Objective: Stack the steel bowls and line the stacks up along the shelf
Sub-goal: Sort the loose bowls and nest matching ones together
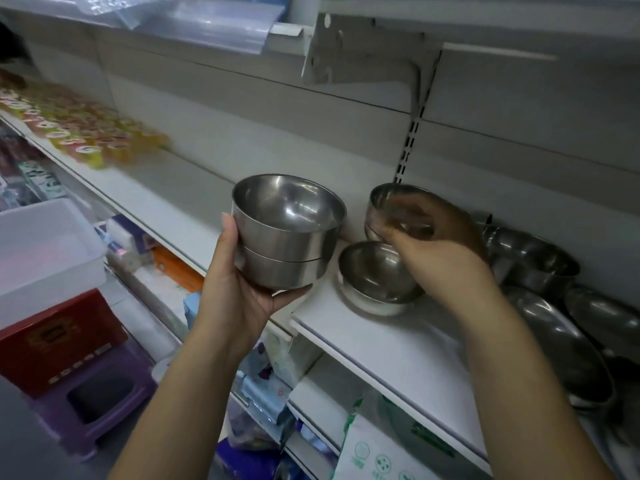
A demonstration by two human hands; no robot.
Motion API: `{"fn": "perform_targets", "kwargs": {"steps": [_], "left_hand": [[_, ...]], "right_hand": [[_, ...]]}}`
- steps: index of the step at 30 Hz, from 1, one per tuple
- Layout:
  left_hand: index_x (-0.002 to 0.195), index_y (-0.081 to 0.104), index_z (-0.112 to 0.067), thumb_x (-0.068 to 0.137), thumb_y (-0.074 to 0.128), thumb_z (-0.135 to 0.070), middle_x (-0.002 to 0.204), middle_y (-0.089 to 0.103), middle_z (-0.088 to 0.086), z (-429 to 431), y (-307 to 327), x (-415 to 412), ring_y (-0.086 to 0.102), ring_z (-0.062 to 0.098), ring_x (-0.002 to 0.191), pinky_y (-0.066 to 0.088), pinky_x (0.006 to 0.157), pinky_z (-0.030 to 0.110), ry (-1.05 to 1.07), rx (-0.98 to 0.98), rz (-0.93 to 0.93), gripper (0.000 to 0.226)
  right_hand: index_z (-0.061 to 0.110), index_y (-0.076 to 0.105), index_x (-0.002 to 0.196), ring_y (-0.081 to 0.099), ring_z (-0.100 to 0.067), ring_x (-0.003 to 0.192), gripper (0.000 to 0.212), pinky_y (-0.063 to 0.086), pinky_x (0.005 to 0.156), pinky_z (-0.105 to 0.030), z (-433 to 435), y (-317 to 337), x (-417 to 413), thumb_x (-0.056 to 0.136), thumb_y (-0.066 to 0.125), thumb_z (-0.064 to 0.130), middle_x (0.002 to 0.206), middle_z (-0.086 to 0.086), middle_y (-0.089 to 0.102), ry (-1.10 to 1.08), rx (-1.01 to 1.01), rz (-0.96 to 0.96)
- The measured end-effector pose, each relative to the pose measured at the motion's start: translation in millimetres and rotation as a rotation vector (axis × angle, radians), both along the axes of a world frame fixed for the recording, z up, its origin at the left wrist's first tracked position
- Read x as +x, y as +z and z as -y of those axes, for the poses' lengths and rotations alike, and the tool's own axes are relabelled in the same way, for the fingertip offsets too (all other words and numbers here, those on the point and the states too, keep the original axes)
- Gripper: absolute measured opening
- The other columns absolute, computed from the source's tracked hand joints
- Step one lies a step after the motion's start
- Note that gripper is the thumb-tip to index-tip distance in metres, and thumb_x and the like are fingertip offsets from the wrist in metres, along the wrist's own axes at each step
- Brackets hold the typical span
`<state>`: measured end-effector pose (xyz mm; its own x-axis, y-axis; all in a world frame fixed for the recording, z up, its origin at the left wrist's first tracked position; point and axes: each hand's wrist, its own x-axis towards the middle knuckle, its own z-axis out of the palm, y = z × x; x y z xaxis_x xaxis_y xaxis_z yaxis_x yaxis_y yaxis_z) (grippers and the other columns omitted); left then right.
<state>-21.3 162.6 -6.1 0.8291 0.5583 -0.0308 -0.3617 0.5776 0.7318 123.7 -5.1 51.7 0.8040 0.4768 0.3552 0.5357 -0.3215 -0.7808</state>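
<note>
My left hand (pixel 239 289) holds a stack of two nested steel bowls (pixel 287 230) from below, just in front of the white shelf (pixel 381 341). Further back, my right hand (pixel 436 233) grips the rim of a small stack of steel bowls (pixel 384 206) near the shelf's back wall. Another low stack of steel bowls (pixel 375 275) rests on the shelf under my right wrist, tilted a little. My right hand hides part of the back stack.
Larger steel bowls and pans (pixel 540 258) crowd the shelf to the right. Colourful cups (pixel 86 133) fill the shelf's far left. A shelf bracket (pixel 349 53) hangs overhead. Below stand a white plastic tub (pixel 45 251), a purple stool (pixel 97 400) and packaged goods (pixel 374 448).
</note>
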Motion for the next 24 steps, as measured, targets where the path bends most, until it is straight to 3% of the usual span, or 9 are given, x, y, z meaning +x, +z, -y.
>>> {"fn": "perform_targets", "kwargs": {"steps": [2, 4, 7, 10, 13, 16, 19, 22, 24], "left_hand": [[0.140, 0.055, -0.034, 0.095, 0.043, -0.066, 0.136, 0.065, 0.009, -14.0, -1.7, 9.4, 0.066, 0.040, 0.118, 0.052, 0.093, 0.066, -0.047, 0.018, 0.003, 0.056], [0.140, 0.055, -0.036, 0.094, 0.046, -0.067, 0.140, 0.062, 0.011, -27.4, -3.5, 18.6, 0.065, 0.042, 0.120, 0.049, 0.095, 0.068, -0.091, 0.024, -0.005, 0.057], [0.141, 0.054, -0.036, 0.092, 0.048, -0.068, 0.141, 0.060, 0.013, -46.0, -8.6, 32.4, 0.064, 0.042, 0.120, 0.050, 0.095, 0.067, -0.144, 0.021, -0.024, 0.059], [0.141, 0.054, -0.036, 0.092, 0.049, -0.069, 0.141, 0.060, 0.013, -60.5, -13.6, 43.7, 0.065, 0.041, 0.119, 0.052, 0.093, 0.065, -0.202, 0.011, -0.031, 0.060], [0.140, 0.055, -0.035, 0.092, 0.049, -0.067, 0.138, 0.063, 0.013, -71.4, -18.1, 51.8, 0.066, 0.040, 0.118, 0.053, 0.091, 0.063, -0.259, -0.012, -0.055, 0.059], [0.136, 0.058, -0.035, 0.094, 0.048, -0.065, 0.132, 0.068, 0.011, -81.1, -21.4, 57.2, 0.069, 0.037, 0.114, 0.054, 0.091, 0.063, -0.286, -0.038, -0.078, 0.053], [0.128, 0.063, -0.036, 0.094, 0.047, -0.064, 0.129, 0.070, 0.010, -87.9, -22.8, 59.8, 0.069, 0.038, 0.114, 0.052, 0.093, 0.066, -0.309, -0.050, -0.102, 0.046], [0.127, 0.062, -0.036, 0.094, 0.048, -0.064, 0.130, 0.068, 0.013, -94.8, -22.6, 59.8, 0.068, 0.040, 0.114, 0.053, 0.092, 0.065, -0.348, -0.049, -0.112, 0.046], [0.130, 0.061, -0.035, 0.093, 0.048, -0.065, 0.131, 0.067, 0.014, -99.4, -22.4, 60.0, 0.067, 0.041, 0.115, 0.053, 0.092, 0.064, -0.381, -0.045, -0.114, 0.048]], "right_hand": [[0.032, 0.070, 0.115, 0.053, 0.014, 0.085, 0.030, 0.037, 0.070, -0.001, -6.7, 5.6, 11.1, 0.087, 0.076, 0.041, 0.102, 0.023, 0.063, -0.070, -0.083, 0.048], [0.026, 0.071, 0.113, 0.053, 0.010, 0.082, 0.029, 0.034, 0.066, 0.001, -15.4, 10.9, 20.0, 0.089, 0.073, 0.042, 0.104, 0.015, 0.066, -0.134, -0.163, 0.134], [0.016, 0.075, 0.109, 0.065, -0.014, 0.096, 0.036, 0.047, 0.082, -0.025, -30.0, 12.4, 34.5, 0.089, 0.072, 0.046, 0.109, 0.000, 0.074, -0.159, -0.292, 0.174], [0.006, 0.078, 0.089, 0.069, -0.025, 0.081, 0.044, 0.056, 0.080, -0.036, -39.4, 4.8, 55.9, 0.086, 0.074, 0.049, 0.087, -0.014, 0.075, -0.173, -0.411, 0.151], [0.015, 0.079, 0.073, 0.066, -0.012, 0.066, 0.029, 0.050, 0.069, -0.025, -42.6, -2.9, 66.2, 0.085, 0.078, 0.041, 0.067, 0.004, 0.072, -0.202, -0.495, 0.144], [0.014, 0.061, 0.047, 0.043, -0.006, 0.046, 0.044, 0.031, 0.051, -0.013, -46.9, -6.0, 62.7, 0.086, 0.078, 0.022, 0.041, 0.009, 0.049, -0.250, -0.499, 0.151], [-0.005, 0.058, 0.055, 0.037, -0.020, 0.050, 0.045, 0.029, 0.054, -0.025, -51.4, -7.2, 56.6, 0.088, 0.075, 0.020, 0.052, -0.010, 0.043, -0.305, -0.502, 0.215], [0.014, 0.053, 0.049, 0.040, -0.015, 0.050, 0.045, 0.028, 0.052, -0.019, -52.9, -4.4, 48.5, 0.087, 0.076, 0.023, 0.050, -0.001, 0.042, -0.355, -0.399, 0.226], [0.009, 0.070, 0.063, 0.050, -0.020, 0.059, 0.028, 0.029, 0.056, -0.025, -54.6, -1.0, 39.8, 0.086, 0.078, 0.023, 0.056, 0.000, 0.054, -0.390, -0.317, 0.235]]}}
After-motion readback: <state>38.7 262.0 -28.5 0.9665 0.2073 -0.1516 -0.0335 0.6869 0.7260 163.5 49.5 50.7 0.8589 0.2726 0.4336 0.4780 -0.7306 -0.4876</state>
